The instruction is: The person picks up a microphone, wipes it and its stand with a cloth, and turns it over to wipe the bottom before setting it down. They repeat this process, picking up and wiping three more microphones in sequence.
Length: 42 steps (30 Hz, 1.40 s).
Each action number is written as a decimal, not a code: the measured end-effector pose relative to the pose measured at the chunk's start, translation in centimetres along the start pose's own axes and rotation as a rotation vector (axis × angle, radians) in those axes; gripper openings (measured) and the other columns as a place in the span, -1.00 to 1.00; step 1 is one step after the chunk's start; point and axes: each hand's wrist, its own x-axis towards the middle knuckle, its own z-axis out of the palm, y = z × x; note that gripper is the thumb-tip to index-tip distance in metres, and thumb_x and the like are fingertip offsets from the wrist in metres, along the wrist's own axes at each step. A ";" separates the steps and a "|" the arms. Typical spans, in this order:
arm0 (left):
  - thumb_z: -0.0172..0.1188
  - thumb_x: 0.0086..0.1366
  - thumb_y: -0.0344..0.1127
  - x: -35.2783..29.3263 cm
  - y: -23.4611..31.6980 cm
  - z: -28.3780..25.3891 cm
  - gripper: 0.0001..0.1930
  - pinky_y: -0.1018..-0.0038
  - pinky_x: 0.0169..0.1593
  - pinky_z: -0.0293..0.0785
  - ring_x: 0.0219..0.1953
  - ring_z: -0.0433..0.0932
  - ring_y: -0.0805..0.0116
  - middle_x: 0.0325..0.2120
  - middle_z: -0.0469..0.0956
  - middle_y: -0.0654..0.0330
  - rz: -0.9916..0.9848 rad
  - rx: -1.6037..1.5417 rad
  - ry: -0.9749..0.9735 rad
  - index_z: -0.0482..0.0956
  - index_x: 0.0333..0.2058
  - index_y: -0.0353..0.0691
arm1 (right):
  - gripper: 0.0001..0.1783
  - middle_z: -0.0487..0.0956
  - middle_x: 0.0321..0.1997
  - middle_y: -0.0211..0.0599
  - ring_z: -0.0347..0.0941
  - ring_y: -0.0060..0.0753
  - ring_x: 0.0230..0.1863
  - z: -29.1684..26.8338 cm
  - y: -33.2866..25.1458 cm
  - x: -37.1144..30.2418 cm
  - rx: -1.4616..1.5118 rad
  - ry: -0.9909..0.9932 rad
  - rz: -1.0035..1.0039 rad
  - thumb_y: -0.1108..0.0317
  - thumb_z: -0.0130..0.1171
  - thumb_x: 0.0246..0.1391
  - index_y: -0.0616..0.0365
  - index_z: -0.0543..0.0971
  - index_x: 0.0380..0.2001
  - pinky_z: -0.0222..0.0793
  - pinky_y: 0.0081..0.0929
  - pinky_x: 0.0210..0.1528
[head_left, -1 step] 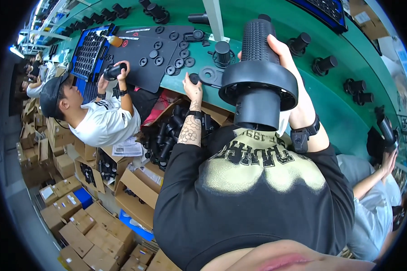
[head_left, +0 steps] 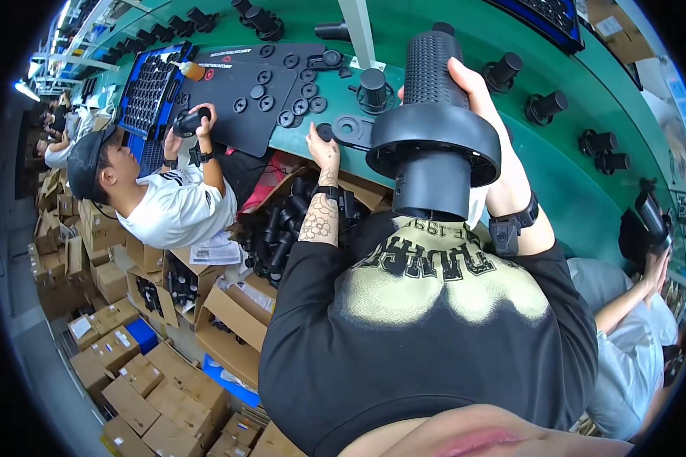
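Observation:
My right hand (head_left: pixel 513 185) grips a large black cylindrical housing (head_left: pixel 433 152) from its right side. The housing has a mesh-textured upper barrel, a wide flange round its middle and a smooth tube at its lower end. Fingers show along the mesh; the flange hides much of the palm. Farther left, at the bench edge, my left hand (head_left: pixel 325 154) is closed on a small black round piece (head_left: pixel 325 132). Touching or almost touching that piece is a flat black part with a round ring (head_left: pixel 351 129), partly behind the housing.
Black discs (head_left: pixel 309 90) lie scattered on a dark mat (head_left: pixel 236 76). Finished-looking cylinders (head_left: pixel 545 109) stand along the green bench (head_left: pixel 568 183). A co-worker (head_left: pixel 179 202) at left holds a black cylinder (head_left: pixel 190 122). Below are a box of black parts (head_left: pixel 282 236) and stacked cartons (head_left: pixel 179 392).

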 end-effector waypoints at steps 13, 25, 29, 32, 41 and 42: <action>0.30 -0.05 -0.19 0.9 -3.5 0.3 -0.28 0.17 0.12 0.24 0.06 0.32 -0.04 -0.03 0.38 -0.08 0.139 0.035 -0.062 0.31 0.13 -0.25 | -0.46 0.58 -0.27 -0.17 0.57 -0.39 -0.34 1.7 -0.1 -2.4 0.084 -0.079 0.028 -0.04 0.06 0.13 0.27 0.47 -0.11 0.54 -0.48 -0.23; 0.31 -0.07 -0.19 0.2 -2.9 0.0 -0.27 0.17 0.13 0.23 0.07 0.31 -0.04 0.00 0.37 -0.05 0.063 0.107 -0.144 0.31 0.12 -0.24 | -0.67 0.51 -0.36 -0.51 0.43 -0.69 -0.39 2.1 -0.8 -3.1 0.105 -0.112 0.053 0.09 0.21 0.06 0.09 0.49 -0.25 0.40 -0.65 -0.31; 0.31 -0.07 -0.19 0.2 -3.4 0.3 -0.27 0.17 0.14 0.23 0.07 0.31 -0.05 0.01 0.37 -0.04 0.043 0.122 -0.162 0.32 0.12 -0.23 | -0.69 0.54 -0.36 -0.48 0.46 -0.67 -0.40 2.9 -1.0 -4.1 0.099 -0.131 -0.043 0.12 0.21 0.07 0.11 0.50 -0.26 0.43 -0.63 -0.30; 0.31 -0.08 -0.19 0.3 -3.4 0.5 -0.27 0.17 0.14 0.23 0.08 0.30 -0.05 0.02 0.37 -0.03 0.022 0.135 -0.182 0.32 0.12 -0.23 | -0.71 0.56 -0.37 -0.46 0.48 -0.65 -0.42 2.7 -1.1 -4.0 0.114 -0.130 -0.054 0.14 0.20 0.08 0.13 0.51 -0.28 0.45 -0.61 -0.29; 0.32 -0.09 -0.18 4.2 0.0 0.4 -0.27 0.17 0.16 0.22 0.08 0.30 -0.05 0.04 0.36 -0.02 -0.388 0.302 -0.452 0.32 0.12 -0.23 | -0.71 0.56 -0.40 -0.45 0.47 -0.66 -0.42 1.7 -0.9 -3.1 0.053 -0.212 0.017 0.12 0.17 0.11 0.16 0.53 -0.33 0.44 -0.63 -0.29; 0.32 -0.10 -0.18 4.7 0.3 0.1 -0.27 0.17 0.16 0.22 0.08 0.30 -0.05 0.05 0.36 -0.01 -0.447 0.335 -0.482 0.32 0.12 -0.23 | -0.70 0.57 -0.37 -0.42 0.50 -0.61 -0.43 1.3 -1.0 -2.9 0.050 -0.234 0.015 0.13 0.16 0.11 0.16 0.52 -0.28 0.47 -0.60 -0.28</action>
